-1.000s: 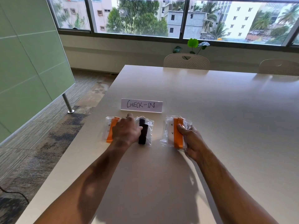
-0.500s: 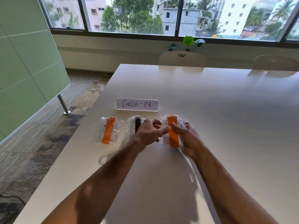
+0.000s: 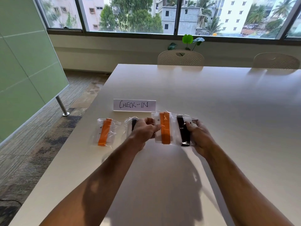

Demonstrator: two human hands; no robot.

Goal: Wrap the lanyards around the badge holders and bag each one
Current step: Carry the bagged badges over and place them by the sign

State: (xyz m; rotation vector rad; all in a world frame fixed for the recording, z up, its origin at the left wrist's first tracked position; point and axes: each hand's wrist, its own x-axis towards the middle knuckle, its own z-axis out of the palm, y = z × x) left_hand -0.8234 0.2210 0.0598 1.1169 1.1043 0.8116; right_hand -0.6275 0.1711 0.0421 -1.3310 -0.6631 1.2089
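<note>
Head view, left hand: the left hand (image 3: 143, 132) reaches in from the lower left of the frame, forearm stretched over the desk (image 3: 211, 98), knuckles up; its grip is a pinch of thumb and fingertips on the left edge of the middle orange bag (image 3: 164, 128).
Head view, right hand: the right hand (image 3: 199, 136) comes in from the lower right, fingers curled; its grip is clenched round the right side of the right black bag (image 3: 184, 131), partly hiding it.
Head view, held bags: both sit at the frame's centre, side by side and touching; each is a clear plastic bag with a white badge holder inside, one wrapped in an orange lanyard, the other in a black one, the bands running upright. Whether they rest on the desk or are raised off it I cannot tell.
Head view, left orange bag: the left orange bag (image 3: 105, 132) lies flat on the desk left of centre, apart from both hands, its orange band slightly tilted.
Head view, left black bag: the left black bag (image 3: 132, 124) lies just behind the left hand, mostly hidden by it.
Head view, sign: a white card (image 3: 134, 105) reading CHECK-IN stands just beyond the bags.
Head view, surroundings: two pale chairs (image 3: 180, 57) at the desk's far edge, a green plant (image 3: 187, 39) by the window.
</note>
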